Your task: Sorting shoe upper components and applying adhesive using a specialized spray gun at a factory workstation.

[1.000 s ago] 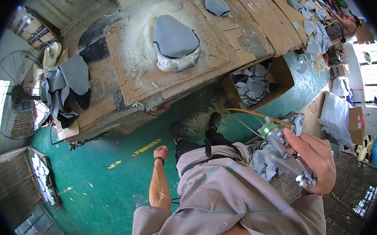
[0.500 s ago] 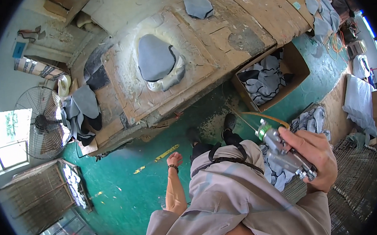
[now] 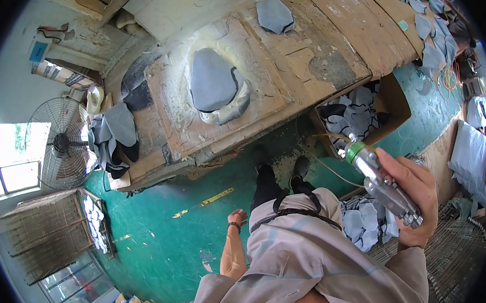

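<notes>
The right hand (image 3: 412, 187) is wrapped tight around a metal spray gun (image 3: 381, 184) (green-capped, with a thin hose). Below the fist lie grey, rounded fabric pieces (image 3: 366, 224). The left hand (image 3: 236, 216) hangs loosely curled, holding nothing.

Daylight pours in from a window (image 3: 7, 162) at 9 o'clock, blown out to white with a soft bloom round it. The green floor (image 3: 164, 236) shows a mild sheen. The bench (image 3: 282, 70) top at 12 o'clock is evenly lit, with a dark shadow beneath its edge. Focus is sharp in the middle. Toward the rim, straight edges bow strongly and detail smears; black fills the corners.
</notes>
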`<state>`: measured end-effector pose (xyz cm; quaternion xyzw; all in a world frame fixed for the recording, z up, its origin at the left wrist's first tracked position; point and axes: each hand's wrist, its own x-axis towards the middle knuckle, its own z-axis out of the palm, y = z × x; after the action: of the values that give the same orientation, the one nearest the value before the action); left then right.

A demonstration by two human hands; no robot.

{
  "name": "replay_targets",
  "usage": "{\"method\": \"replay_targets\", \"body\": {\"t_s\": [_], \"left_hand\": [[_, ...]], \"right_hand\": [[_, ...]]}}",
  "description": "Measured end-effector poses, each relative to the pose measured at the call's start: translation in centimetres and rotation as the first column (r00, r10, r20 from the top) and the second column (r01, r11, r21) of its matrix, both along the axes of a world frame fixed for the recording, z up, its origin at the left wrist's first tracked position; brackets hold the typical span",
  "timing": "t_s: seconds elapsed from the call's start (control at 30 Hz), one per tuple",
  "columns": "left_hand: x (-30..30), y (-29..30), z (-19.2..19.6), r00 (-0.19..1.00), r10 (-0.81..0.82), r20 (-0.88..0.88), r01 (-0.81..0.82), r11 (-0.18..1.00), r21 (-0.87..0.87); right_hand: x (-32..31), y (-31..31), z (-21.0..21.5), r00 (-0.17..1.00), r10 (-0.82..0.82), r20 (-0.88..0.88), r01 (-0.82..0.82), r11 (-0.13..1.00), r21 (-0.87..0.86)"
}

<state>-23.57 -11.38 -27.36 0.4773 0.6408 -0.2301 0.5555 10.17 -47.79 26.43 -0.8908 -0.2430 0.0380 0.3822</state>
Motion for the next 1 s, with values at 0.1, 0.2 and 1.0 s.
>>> {"method": "replay_targets", "body": {"t_s": [0.1,0.2,1.0], "left_hand": [[0.5,0.6,-0.8,0.999,0.041,0.021,-0.041,0.999,-0.021],[3.0,1.6,-1.9,0.996,0.038,0.075,-0.038,0.999,0.000],[8.7,5.2,-2.9,0.978,-0.017,0.210,0.006,0.998,0.056]], "right_hand": [[0.8,2.2,0.2,0.994,-0.024,0.107,0.014,0.996,0.094],[0.5,2.9,1.4,0.998,-0.052,0.044,0.053,0.998,-0.026],[3.8,9.2,3.9,0.912,0.407,0.045,-0.398,0.907,-0.138]]}}
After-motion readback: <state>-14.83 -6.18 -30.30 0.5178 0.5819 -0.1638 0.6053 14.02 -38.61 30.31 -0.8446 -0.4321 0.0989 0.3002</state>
